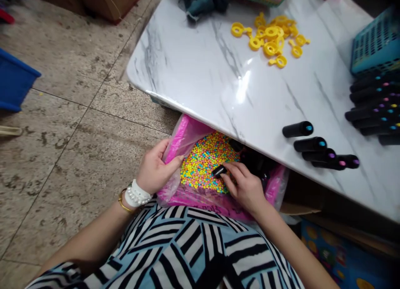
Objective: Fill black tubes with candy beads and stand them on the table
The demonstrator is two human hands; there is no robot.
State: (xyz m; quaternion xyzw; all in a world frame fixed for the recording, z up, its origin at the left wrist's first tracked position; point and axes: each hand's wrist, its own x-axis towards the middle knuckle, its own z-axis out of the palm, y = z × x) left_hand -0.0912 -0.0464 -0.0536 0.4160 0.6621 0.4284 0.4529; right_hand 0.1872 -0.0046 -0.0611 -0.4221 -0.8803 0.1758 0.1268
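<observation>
A pink tray [178,141] covered with clear plastic sits at my lap, partly under the table edge. Small round beads [200,160] in yellow, pink, blue and green fill its left side. My left hand [158,166] grips the tray's left rim, thumb inside and fingers outside. Over the beads, my right hand [242,183] pinches a short black tube [219,171] between thumb and fingers; the tube's left end meets the beads. More black pieces [250,155] lie in the tray's right side, partly hidden by the table and my hand.
The white marbled table [200,72] holds a pile of yellow rings with tabs [271,37], several black tubes with coloured ends [312,144], more tubes [375,105] and a teal basket [376,43]. A blue bin [15,80] stands on the floor at left.
</observation>
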